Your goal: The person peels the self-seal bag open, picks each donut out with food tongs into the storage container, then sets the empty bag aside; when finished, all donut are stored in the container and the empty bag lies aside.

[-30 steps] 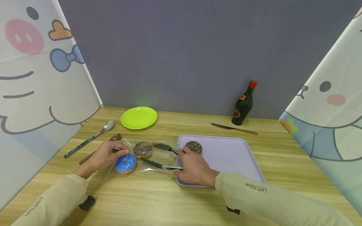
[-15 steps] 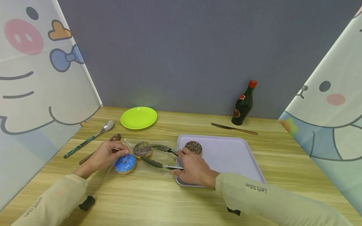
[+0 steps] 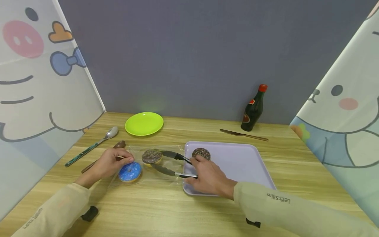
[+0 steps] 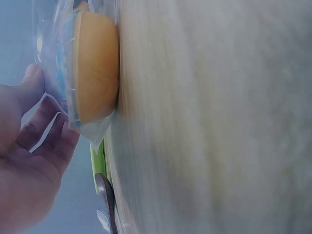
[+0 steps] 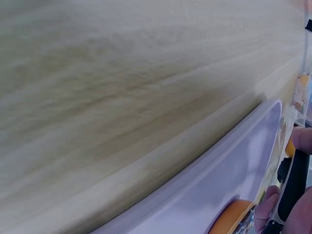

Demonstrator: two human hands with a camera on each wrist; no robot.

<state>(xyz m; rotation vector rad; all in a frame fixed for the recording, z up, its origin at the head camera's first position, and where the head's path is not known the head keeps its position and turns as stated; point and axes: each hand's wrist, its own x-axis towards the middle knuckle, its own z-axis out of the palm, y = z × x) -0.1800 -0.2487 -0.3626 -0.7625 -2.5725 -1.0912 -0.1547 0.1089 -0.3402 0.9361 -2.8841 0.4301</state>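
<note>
My left hand pinches the edge of a clear plastic bag with thumb and fingers. Inside the bag lies a blue-iced doughnut, its tan side facing the left wrist camera. To its right, also at the bag, is a chocolate doughnut, between the dark tips of a pair of tongs. My right hand grips these tongs over the left side of a lilac tray. On that tray another chocolate doughnut with sprinkles sits partly behind my right hand.
A green plate stands at the back left. A spoon with a green handle and a brown spoon lie at the left. Behind the tray are a knife and a dark bottle with a red cap, near the grey wall.
My right hand and the tongs have shifted a little to the right. The chocolate doughnut between the tong tips has moved slightly right, away from the blue one. My left hand keeps its pinch.
</note>
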